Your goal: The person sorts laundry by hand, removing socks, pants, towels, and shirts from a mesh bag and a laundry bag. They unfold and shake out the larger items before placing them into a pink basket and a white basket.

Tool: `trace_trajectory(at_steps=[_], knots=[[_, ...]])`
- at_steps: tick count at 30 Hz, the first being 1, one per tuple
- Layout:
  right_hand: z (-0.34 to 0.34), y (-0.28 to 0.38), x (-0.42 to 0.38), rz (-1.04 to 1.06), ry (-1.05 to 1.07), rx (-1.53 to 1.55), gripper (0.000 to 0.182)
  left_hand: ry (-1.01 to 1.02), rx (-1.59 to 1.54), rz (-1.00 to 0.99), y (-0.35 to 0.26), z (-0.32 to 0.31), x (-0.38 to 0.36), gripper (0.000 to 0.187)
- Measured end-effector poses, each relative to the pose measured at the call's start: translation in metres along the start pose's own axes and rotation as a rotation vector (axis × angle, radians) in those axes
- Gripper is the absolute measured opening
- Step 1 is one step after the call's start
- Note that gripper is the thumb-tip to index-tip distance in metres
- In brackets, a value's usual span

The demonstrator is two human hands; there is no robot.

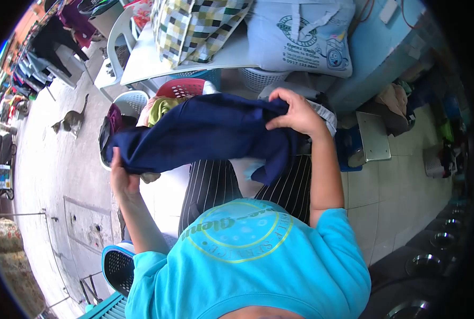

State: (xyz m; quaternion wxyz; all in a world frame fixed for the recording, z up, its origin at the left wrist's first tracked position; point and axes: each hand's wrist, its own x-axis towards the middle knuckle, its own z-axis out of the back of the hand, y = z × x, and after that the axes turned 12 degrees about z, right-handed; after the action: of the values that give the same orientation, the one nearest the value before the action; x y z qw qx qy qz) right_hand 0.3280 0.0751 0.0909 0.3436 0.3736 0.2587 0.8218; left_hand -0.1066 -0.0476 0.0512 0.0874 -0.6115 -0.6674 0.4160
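A dark navy garment (205, 127) is stretched out sideways above my lap. At its left end my left hand (123, 178) grips the fabric, thumb pointing up along the edge. Higher up, my right hand (296, 112) is closed on the other end, with thumb and fingers pinching the cloth. One part of the garment hangs down below my right hand, over my striped trousers (210, 183). Behind the garment, a red basket (183, 86) and a white basket (132, 99) hold clothes, among them a yellow-green piece (161, 109).
A white table (141, 61) carries a checkered bag (197, 32) and a pale blue bag (302, 37). A metal-topped stool (373, 135) stands at the right. A cat (73, 121) is on the floor at the left, near hanging clothes (45, 45). A blue-rimmed basket (119, 268) sits lower left.
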Motion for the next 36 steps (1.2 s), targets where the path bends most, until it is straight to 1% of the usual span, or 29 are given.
trace_trajectory(at_steps=[1, 2, 3, 6, 8, 9, 11, 12, 13, 14, 16, 17, 18, 19, 21, 22, 24, 25, 26, 27, 28, 29, 30, 31, 32, 33, 34, 35, 36], knots=[[0.0, -0.006, -0.002, -0.01, 0.126, 0.164, 0.033, -0.009, -0.003, -0.108, -0.016, 0.001, -0.007, 0.042], [0.001, -0.01, -0.005, -0.279, 0.157, 0.392, 0.025, -0.037, 0.026, -0.203, -0.03, -0.005, -0.016, 0.042], [-0.003, -0.011, -0.007, -0.277, 0.055, 0.579, 0.02, -0.066, 0.057, -0.296, -0.039, -0.008, -0.022, 0.042], [-0.003, -0.029, -0.01, -0.219, -0.06, 0.492, 0.019, -0.044, 0.108, -0.377, -0.056, 0.015, -0.02, 0.043], [-0.008, -0.037, -0.008, -0.193, -0.256, 0.463, 0.018, -0.096, 0.12, -0.399, -0.057, 0.015, -0.025, 0.044], [-0.011, -0.041, -0.005, -0.193, -0.251, 0.469, 0.018, -0.14, 0.131, -0.415, -0.055, 0.014, -0.028, 0.045], [-0.019, -0.042, 0.002, -0.174, -0.323, 0.139, 0.019, -0.116, 0.109, -0.393, -0.056, 0.006, -0.039, 0.045], [-0.032, -0.039, 0.003, -0.109, -0.299, 0.097, 0.019, -0.085, 0.086, -0.369, -0.055, 0.0, -0.044, 0.045], [-0.051, -0.038, 0.005, -0.113, -0.23, 0.194, 0.022, -0.089, 0.086, -0.373, -0.053, -0.003, -0.048, 0.045], [-0.07, -0.025, 0.007, 0.063, -0.172, -0.035, 0.034, -0.037, 0.12, -0.322, -0.051, -0.007, -0.05, 0.048], [-0.121, -0.001, 0.002, 0.026, 0.2, -0.178, 0.09, 0.03, 0.179, -0.229, -0.043, -0.023, -0.057, 0.049], [-0.161, -0.003, -0.01, 0.093, 0.243, -0.168, 0.118, 0.029, 0.18, -0.234, -0.038, -0.028, -0.06, 0.049], [-0.191, 0.009, -0.018, 0.04, 0.315, -0.064, 0.132, 0.056, 0.201, -0.23, -0.033, -0.031, -0.065, 0.049], [-0.193, 0.046, -0.011, -0.218, 0.532, -0.003, 0.137, 0.083, 0.221, -0.227, -0.032, -0.031, -0.069, 0.049], [-0.236, 0.045, -0.02, -0.27, 0.443, -0.053, 0.123, 0.16, 0.223, -0.219, -0.035, -0.034, -0.09, 0.047], [-0.253, 0.026, -0.026, -0.267, 0.447, -0.05, 0.123, 0.27, 0.185, -0.298, -0.035, -0.041, -0.103, 0.046], [-0.278, -0.012, -0.03, -0.169, 0.049, -0.045, 0.095, 0.457, 0.105, -0.395, -0.037, -0.034, -0.112, 0.045], [-0.273, -0.023, -0.022, -0.041, -0.118, -0.067, 0.065, 0.447, 0.102, -0.405, -0.041, -0.023, -0.109, 0.045], [-0.271, -0.043, -0.018, 0.052, -0.144, -0.086, 0.05, 0.45, 0.133, -0.38, -0.045, -0.01, -0.104, 0.044], [-0.267, -0.055, -0.017, -0.136, -0.225, 0.484, 0.042, 0.45, 0.163, -0.356, -0.044, 0.004, -0.099, 0.042], [-0.297, -0.1, -0.022, 0.11, -0.314, 0.895, 0.039, -0.147, 0.526, -0.482, -0.03, 0.019, -0.092, 0.031], [-0.211, -0.008, 0.011, -0.507, -0.218, 0.854, 0.041, -0.143, 0.646, -0.451, -0.028, 0.016, -0.087, 0.027], [-0.197, -0.004, 0.017, -0.436, -0.266, 1.069, 0.043, -0.283, 1.04, -0.289, -0.029, 0.012, -0.082, 0.033], [-0.175, 0.019, 0.025, -0.46, -0.311, 1.23, 0.04, -0.358, 1.393, -0.144, -0.026, 0.016, -0.072, 0.037], [-0.161, 0.027, 0.026, -0.395, -0.298, 1.292, 0.037, -0.251, 1.608, -0.138, -0.015, 0.017, -0.068, 0.038], [-0.149, 0.037, 0.027, -0.354, -0.248, 1.313, 0.036, -0.145, 1.776, -0.005, -0.007, 0.006, -0.071, 0.04], [-0.142, 0.051, 0.028, -0.345, -0.206, 1.326, 0.036, 0.012, 1.915, -0.134, 0.006, 0.022, -0.063, 0.049], [-0.138, 0.064, 0.029, -0.331, -0.167, 1.336, 0.037, 0.056, 1.804, -0.247, 0.024, 0.027, -0.055, 0.07], [-0.137, 0.078, 0.03, -0.328, -0.152, 1.34, 0.037, 0.104, 1.594, -0.326, 0.03, -0.001, -0.059, 0.1]])
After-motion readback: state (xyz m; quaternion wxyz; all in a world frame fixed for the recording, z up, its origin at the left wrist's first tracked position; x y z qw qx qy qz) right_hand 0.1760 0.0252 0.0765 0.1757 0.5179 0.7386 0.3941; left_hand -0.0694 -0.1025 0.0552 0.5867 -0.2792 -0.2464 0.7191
